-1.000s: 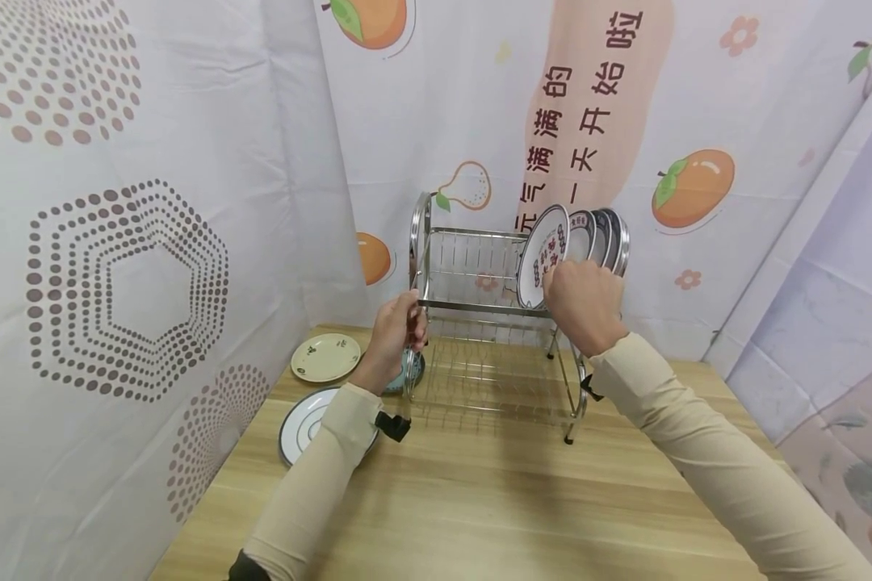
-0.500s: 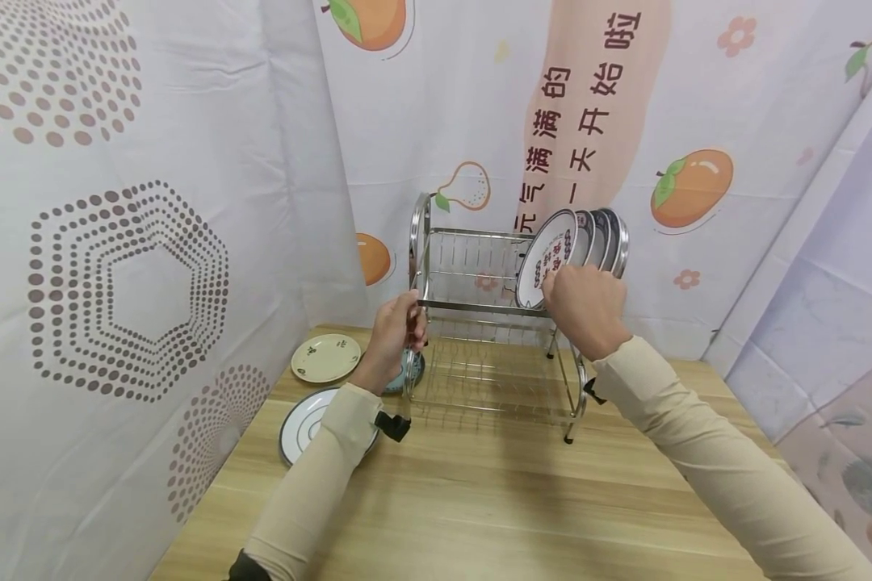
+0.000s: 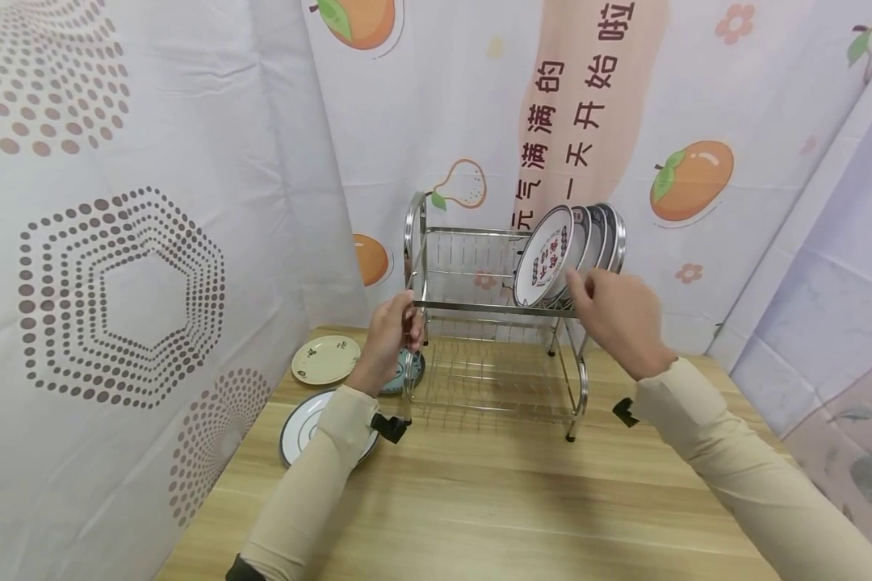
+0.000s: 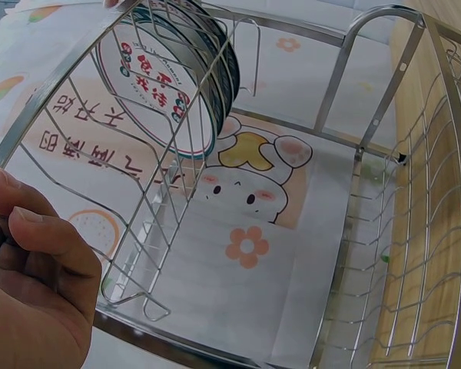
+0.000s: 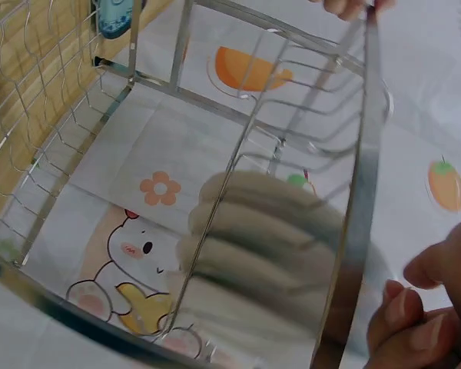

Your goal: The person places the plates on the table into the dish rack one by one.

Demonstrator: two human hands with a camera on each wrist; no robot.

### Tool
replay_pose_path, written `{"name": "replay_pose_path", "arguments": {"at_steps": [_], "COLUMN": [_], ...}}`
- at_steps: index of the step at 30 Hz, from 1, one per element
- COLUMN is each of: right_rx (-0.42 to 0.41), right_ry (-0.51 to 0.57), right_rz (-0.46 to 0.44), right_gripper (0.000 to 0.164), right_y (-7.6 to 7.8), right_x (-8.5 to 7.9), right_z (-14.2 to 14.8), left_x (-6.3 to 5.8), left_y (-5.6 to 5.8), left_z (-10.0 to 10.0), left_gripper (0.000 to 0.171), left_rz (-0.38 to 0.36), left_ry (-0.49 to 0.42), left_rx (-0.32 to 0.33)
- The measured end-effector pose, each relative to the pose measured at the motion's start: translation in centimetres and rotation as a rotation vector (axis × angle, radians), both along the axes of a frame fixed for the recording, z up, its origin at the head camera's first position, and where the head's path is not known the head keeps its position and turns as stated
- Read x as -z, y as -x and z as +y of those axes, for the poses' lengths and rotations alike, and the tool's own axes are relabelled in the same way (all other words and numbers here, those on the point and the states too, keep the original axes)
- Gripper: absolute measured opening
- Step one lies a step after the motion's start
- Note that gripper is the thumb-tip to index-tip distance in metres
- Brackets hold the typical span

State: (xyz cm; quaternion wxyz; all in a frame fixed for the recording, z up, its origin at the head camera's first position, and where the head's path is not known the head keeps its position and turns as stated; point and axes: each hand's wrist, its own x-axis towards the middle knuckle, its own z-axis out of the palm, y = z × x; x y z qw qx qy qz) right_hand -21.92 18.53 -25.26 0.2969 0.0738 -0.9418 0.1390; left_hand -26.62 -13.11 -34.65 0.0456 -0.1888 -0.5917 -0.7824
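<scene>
In the head view, a two-tier metal dish rack (image 3: 472, 307) stands on the table. My left hand (image 3: 385, 343) grips the front left corner of its upper rail, fingers curled. A white plate (image 3: 547, 260) with a dark rim and red lettering leans on the upper tier, at the front of a row of several plates. My right hand (image 3: 620, 316) is just right of these plates, holding nothing, its thumb apart from the loosely bent fingers (image 5: 415, 338). In the right wrist view the plates (image 5: 253, 254) are blurred behind the wires, with the hand outside the rail.
Left of the rack lie a cream plate (image 3: 325, 360), a blue dish (image 3: 411, 373) partly hidden behind the left hand, and a white plate with dark rings (image 3: 307, 426) partly covered by the left sleeve. Printed curtains (image 3: 436, 121) hang behind and at the sides.
The front plate has tilted right against the other plates. My right hand has let go of it and moved right. My left hand stays on the rack corner.
</scene>
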Motion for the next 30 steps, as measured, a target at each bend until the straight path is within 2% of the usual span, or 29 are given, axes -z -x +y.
{"name": "replay_pose_path", "arguments": {"at_steps": [5, 9, 12, 15, 18, 24, 30], "right_rx": [0.047, 0.058, 0.040, -0.019, -0.089, -0.209, -0.296], "right_ry": [0.101, 0.113, 0.132, 0.191, 0.300, 0.609, 0.865], "right_rz": [0.021, 0.007, -0.047, -0.128, -0.227, -0.406, -0.478], "right_gripper": [0.059, 0.058, 0.059, 0.059, 0.060, 0.062, 0.046], "right_y": [-1.0, -1.2, -1.3, -1.2, -1.2, -1.1, -1.1], "right_x": [0.2, 1.0, 1.7, 2.5, 3.0, 3.6, 4.1], "right_z": [3.1, 5.2, 6.2, 6.7, 6.7, 6.4, 6.3], "left_x": [-0.3, -0.4, -0.4, -0.4, -0.4, -0.5, -0.4], "left_y": [-0.1, -0.2, -0.3, -0.3, -0.3, -0.3, -0.5], "left_z": [0.0, -0.3, -0.4, -0.5, -0.5, -0.2, -0.6], "left_gripper": [0.043, 0.045, 0.047, 0.048, 0.048, 0.049, 0.049], "left_rz": [-0.009, -0.002, 0.001, 0.001, -0.005, -0.020, -0.025], "left_ry": [0.003, 0.013, 0.018, 0.024, 0.031, 0.034, 0.074], "left_rx": [-0.003, -0.003, -0.002, -0.002, -0.004, -0.008, -0.004]}}
